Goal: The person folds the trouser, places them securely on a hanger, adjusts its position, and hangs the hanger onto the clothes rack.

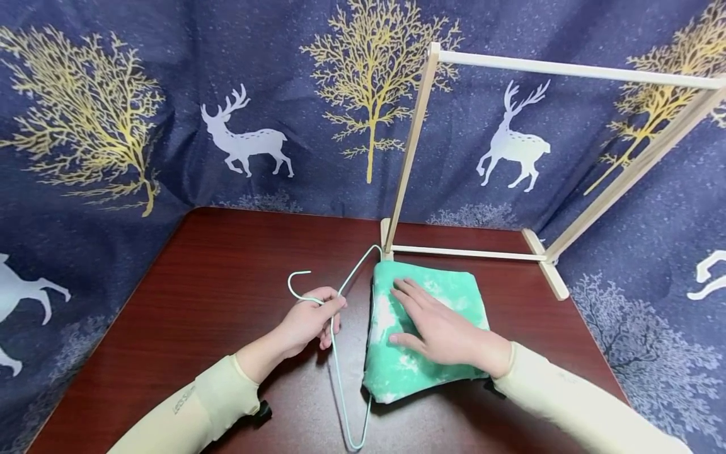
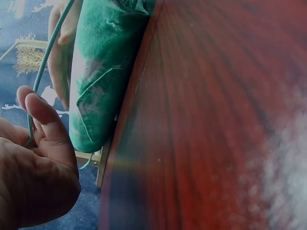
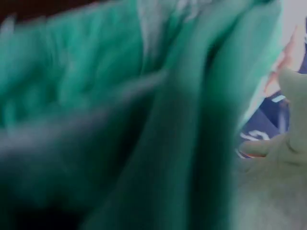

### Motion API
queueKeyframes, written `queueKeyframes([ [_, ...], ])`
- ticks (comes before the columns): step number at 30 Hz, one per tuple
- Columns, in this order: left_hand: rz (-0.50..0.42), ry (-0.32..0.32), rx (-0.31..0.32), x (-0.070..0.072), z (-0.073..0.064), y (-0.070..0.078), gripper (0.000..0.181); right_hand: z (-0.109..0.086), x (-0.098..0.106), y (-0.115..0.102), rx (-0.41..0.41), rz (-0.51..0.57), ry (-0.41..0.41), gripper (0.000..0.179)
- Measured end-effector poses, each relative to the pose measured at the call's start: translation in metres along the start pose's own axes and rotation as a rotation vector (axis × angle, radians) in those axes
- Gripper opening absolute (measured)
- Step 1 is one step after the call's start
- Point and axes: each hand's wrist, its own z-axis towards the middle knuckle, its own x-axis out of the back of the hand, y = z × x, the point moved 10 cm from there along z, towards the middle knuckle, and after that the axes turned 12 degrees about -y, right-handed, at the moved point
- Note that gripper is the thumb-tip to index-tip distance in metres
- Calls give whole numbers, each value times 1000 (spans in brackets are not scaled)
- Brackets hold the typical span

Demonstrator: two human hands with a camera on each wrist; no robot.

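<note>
My left hand (image 1: 309, 321) pinches a pale green wire hanger (image 1: 338, 372) just below its hook, thumb on top. One long side of the hanger runs beneath a folded green-and-white tie-dyed cloth (image 1: 448, 287); its rounded lower end sticks out in front. Flat on that cloth rests my right hand (image 1: 437, 331), fingers extended and thumb spread. In the left wrist view, the hanger wire (image 2: 46, 52) passes between the fingers, and the cloth (image 2: 103, 52) shows a stitched seam and layered thickness. Blurred green folds (image 3: 144, 143) fill most of the right wrist view.
A wooden rack stands at the back right, with a top rail (image 1: 567, 68), a low crossbar (image 1: 471, 253) and feet (image 1: 547, 268) on the dark red table (image 1: 244, 252). The cloth lies close to its left foot. A blue curtain (image 1: 323, 189) with deer and trees hangs behind.
</note>
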Motion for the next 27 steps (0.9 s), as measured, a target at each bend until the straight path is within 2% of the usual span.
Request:
queueKeyframes([
  [7,-5,7,6,0,1,-3,38,26,-13,6,21,-56,-77,99],
  [15,-8,10,8,3,1,-2,39,33,-36,11,5,-71,-136,103],
  [20,-1,15,12,3,1,-2,38,31,-43,9,-6,-104,-131,107],
  [27,-4,15,7,2,1,-2,37,14,-53,-6,-4,-178,-161,111],
])
